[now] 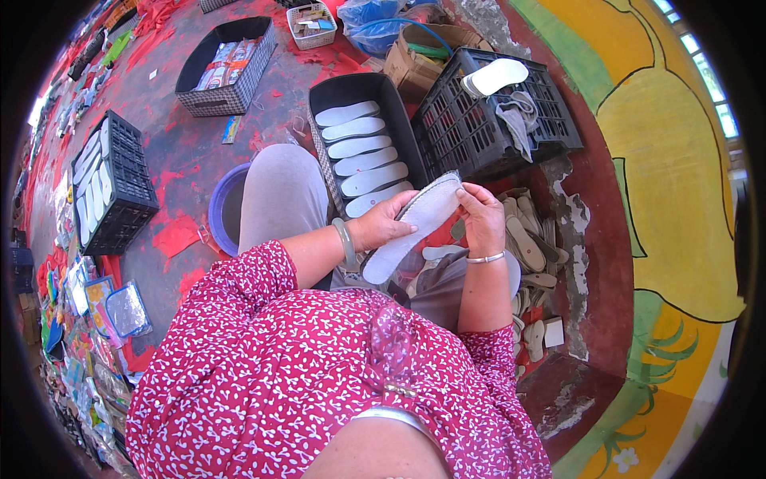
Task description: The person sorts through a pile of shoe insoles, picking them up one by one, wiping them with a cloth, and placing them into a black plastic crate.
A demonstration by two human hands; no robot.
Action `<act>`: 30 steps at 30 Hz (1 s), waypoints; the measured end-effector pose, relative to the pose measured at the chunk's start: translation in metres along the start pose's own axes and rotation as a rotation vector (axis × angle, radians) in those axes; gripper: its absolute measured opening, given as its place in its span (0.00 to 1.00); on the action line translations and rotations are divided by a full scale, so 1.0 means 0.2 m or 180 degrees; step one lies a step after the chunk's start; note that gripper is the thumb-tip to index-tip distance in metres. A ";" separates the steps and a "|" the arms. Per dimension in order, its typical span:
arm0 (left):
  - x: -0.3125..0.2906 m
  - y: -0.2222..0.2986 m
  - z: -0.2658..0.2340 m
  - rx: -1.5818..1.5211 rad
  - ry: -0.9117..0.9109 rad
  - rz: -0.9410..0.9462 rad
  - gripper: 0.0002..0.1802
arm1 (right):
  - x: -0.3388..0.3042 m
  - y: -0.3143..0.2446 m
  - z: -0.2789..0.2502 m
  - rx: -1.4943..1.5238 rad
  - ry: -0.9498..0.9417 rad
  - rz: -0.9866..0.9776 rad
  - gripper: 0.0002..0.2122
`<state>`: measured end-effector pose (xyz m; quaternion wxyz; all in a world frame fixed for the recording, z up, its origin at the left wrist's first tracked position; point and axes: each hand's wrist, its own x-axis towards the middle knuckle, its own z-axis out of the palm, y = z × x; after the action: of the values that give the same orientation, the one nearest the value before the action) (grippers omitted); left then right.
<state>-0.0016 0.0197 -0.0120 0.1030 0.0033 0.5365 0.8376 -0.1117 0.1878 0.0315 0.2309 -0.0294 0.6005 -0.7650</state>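
A pale grey-white insole (415,226), seemingly stacked on a darker layer along its upper edge, is held in front of me, tilted with its toe end up to the right. My left hand (383,223) grips its left side, thumb on top and fingers hidden beneath. At the upper right end, my right hand (482,214) pinches the edge between thumb and fingers. Just beyond my hands, several white insoles (363,162) lie in a row inside a dark patterned fabric box (322,89).
A black plastic crate (471,132) stands at the far right with white insoles (496,77) and a grey cloth on top. Loose insoles (527,243) pile by the right wall. At left are a blue basin (216,209) and another crate (132,195) of insoles.
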 end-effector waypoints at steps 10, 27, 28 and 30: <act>0.01 -0.05 -0.01 -0.0089 -0.0021 0.0135 0.29 | -0.02 -0.02 0.05 -0.0236 -0.0002 -0.0160 0.08; 0.01 -0.01 0.01 -0.0172 0.0027 0.0095 0.26 | -0.01 -0.01 -0.01 0.0102 -0.0022 -0.0154 0.06; 0.01 -0.01 0.02 -0.0187 0.0048 0.0098 0.25 | 0.00 -0.01 -0.01 0.0129 -0.0017 -0.0149 0.06; 0.01 0.00 0.02 -0.0216 0.0090 0.0105 0.23 | 0.00 0.01 -0.01 0.0186 -0.0005 -0.0140 0.06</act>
<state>-0.0021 0.0240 -0.0105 0.0817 -0.0032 0.5091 0.8568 -0.1122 0.1890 0.0296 0.2153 -0.0365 0.5769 -0.7871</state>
